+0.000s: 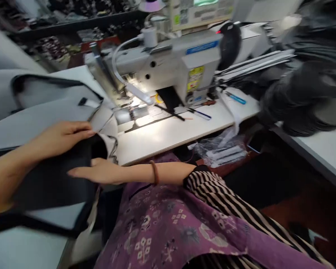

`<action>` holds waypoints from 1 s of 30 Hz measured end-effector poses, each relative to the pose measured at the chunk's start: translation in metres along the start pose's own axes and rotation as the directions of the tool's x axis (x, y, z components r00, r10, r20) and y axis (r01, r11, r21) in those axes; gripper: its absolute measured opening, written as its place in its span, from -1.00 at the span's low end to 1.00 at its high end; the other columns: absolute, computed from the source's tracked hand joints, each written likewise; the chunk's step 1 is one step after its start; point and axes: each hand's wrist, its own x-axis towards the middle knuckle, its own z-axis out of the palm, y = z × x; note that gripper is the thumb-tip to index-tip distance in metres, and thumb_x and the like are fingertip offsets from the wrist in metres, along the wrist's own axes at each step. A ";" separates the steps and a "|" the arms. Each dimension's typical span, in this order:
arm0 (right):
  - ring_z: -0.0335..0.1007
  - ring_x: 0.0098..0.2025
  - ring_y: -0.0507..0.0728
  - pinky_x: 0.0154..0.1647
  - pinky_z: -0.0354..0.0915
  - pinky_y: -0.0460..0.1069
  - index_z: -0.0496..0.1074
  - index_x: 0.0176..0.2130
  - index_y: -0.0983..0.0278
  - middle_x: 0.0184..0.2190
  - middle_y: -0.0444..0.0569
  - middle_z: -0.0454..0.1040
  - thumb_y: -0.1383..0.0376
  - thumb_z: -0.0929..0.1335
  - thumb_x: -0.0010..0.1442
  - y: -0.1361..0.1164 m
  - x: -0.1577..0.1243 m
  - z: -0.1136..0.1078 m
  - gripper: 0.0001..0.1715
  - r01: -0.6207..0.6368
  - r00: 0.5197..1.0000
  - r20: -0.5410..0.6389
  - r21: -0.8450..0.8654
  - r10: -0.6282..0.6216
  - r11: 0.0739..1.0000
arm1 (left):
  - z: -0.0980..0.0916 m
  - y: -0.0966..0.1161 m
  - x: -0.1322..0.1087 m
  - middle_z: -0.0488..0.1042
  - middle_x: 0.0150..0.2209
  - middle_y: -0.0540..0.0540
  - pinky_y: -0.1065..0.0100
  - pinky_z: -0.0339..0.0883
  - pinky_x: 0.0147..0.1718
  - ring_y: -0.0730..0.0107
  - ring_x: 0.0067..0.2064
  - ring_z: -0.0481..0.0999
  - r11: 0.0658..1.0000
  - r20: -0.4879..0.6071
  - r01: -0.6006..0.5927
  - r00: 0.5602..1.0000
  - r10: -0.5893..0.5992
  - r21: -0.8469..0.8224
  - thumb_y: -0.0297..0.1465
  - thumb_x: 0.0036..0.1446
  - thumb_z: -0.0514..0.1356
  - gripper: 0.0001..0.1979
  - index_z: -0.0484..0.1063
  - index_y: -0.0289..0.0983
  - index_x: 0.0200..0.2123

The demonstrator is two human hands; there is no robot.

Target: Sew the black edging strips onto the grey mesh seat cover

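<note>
My left hand (64, 136) comes in from the left and lies along the upper edge of a black fabric panel (53, 179), its fingers seeming to grip that edge. My right hand (96, 171), with a brown bead bracelet (155, 172) on the wrist, reaches across from the right. Its fingers lie flat and apart from each other on the panel's lower edge. A pale grey fabric piece (44, 106) with black binding lies beyond my left hand, running toward the needle of a white industrial sewing machine (168, 63).
The machine's white table (173, 138) holds a blue-handled tool (237, 98) and a pen (200, 114). Blurred dark garments (305, 89) heap up at the right. Below the table edge lies a clear plastic bag (221, 151). Shelves of fabric (58, 45) stand behind.
</note>
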 end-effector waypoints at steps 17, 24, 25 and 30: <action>0.30 -0.59 0.02 -0.55 0.27 -0.07 0.25 -0.36 0.21 -0.63 -0.23 0.32 0.11 0.29 0.20 0.045 0.003 0.036 -0.76 0.203 0.978 0.070 -0.101 -0.197 0.974 | 0.017 -0.004 -0.052 0.21 -0.61 0.08 0.44 0.01 -0.47 0.60 -0.55 0.14 0.866 0.028 0.154 0.987 -0.160 -0.476 -0.41 0.04 0.22 -0.87 0.43 -0.32 -0.51; 0.44 -0.29 0.12 -0.22 0.39 0.04 0.32 -0.11 0.25 -0.38 -0.10 0.46 0.13 0.30 0.19 0.048 0.007 0.033 -0.69 0.283 0.957 0.005 -0.225 -0.290 0.932 | 0.021 0.012 -0.075 0.37 -0.43 -0.01 0.31 0.29 -0.29 0.36 -0.32 0.41 0.964 -0.294 0.047 0.947 -0.126 -0.263 -0.37 0.11 0.17 -0.92 0.38 -0.26 -0.38; 0.44 -0.23 0.14 -0.18 0.39 0.05 0.32 -0.07 0.25 -0.32 -0.07 0.47 0.14 0.30 0.19 0.046 0.008 0.032 -0.66 0.313 0.947 0.007 -0.261 -0.322 0.913 | 0.024 0.018 -0.083 0.38 -0.38 -0.04 0.25 0.31 -0.24 0.29 -0.27 0.43 0.986 -0.399 0.068 0.909 -0.123 -0.149 -0.32 0.11 0.19 -0.88 0.36 -0.25 -0.36; 0.41 -0.24 0.18 -0.25 0.30 0.02 0.42 -0.19 0.31 -0.31 0.03 0.48 0.07 0.44 0.03 0.029 0.001 0.018 -0.56 0.456 0.890 0.313 -0.589 -0.331 0.667 | 0.044 0.037 -0.118 0.35 -0.31 -0.09 0.17 0.32 -0.27 0.12 -0.21 0.41 0.930 -0.489 0.259 0.866 -0.104 0.261 -0.23 -0.08 0.35 -0.64 0.24 -0.23 -0.36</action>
